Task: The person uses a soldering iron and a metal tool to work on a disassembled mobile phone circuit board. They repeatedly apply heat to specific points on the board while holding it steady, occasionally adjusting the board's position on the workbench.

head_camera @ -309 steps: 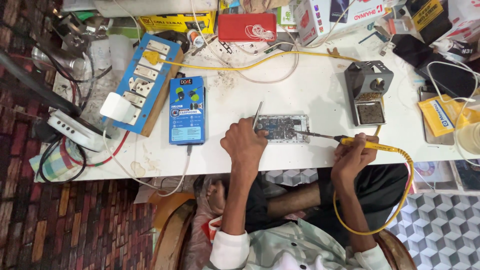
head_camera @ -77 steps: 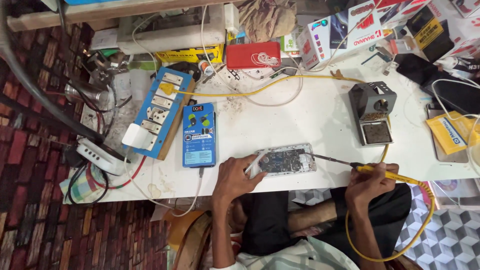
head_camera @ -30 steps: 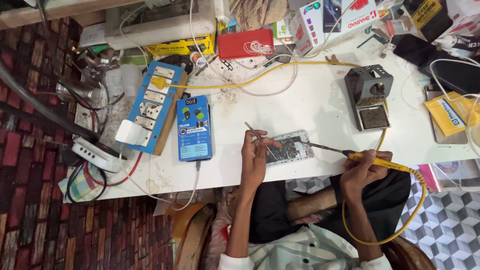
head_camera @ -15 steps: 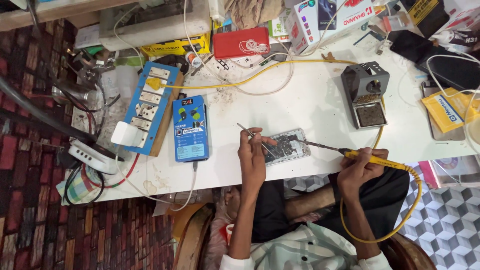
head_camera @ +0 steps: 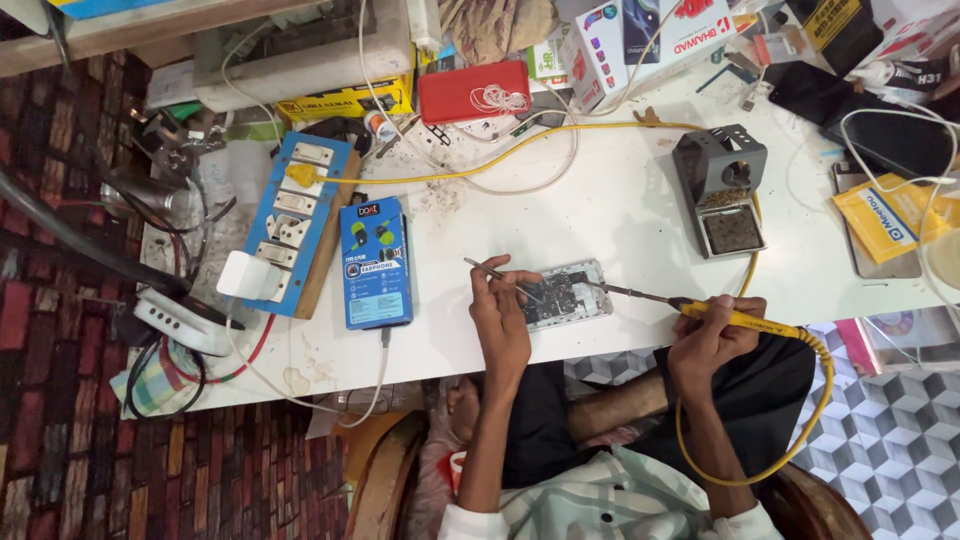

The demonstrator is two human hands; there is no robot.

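An opened phone (head_camera: 567, 293) with its circuit board showing lies on the white table (head_camera: 620, 210) near the front edge. My left hand (head_camera: 502, 312) rests at the phone's left side and pinches thin metal tweezers (head_camera: 492, 273), whose tips point onto the board. My right hand (head_camera: 712, 335) grips a yellow-handled soldering iron (head_camera: 740, 320); its metal tip (head_camera: 620, 291) reaches the phone's right edge. The iron's yellow cable (head_camera: 815, 420) loops down past my lap.
A grey soldering iron stand (head_camera: 722, 190) sits right of centre. A blue packaged box (head_camera: 374, 262) and a blue switchboard (head_camera: 292, 220) lie to the left. A red case (head_camera: 472, 90), boxes and cables crowd the back edge. A yellow packet (head_camera: 890, 220) lies far right.
The view shifted slightly. My left hand has settled lower beside the phone with the tweezers, and the soldering iron tip stays at the phone's right edge.
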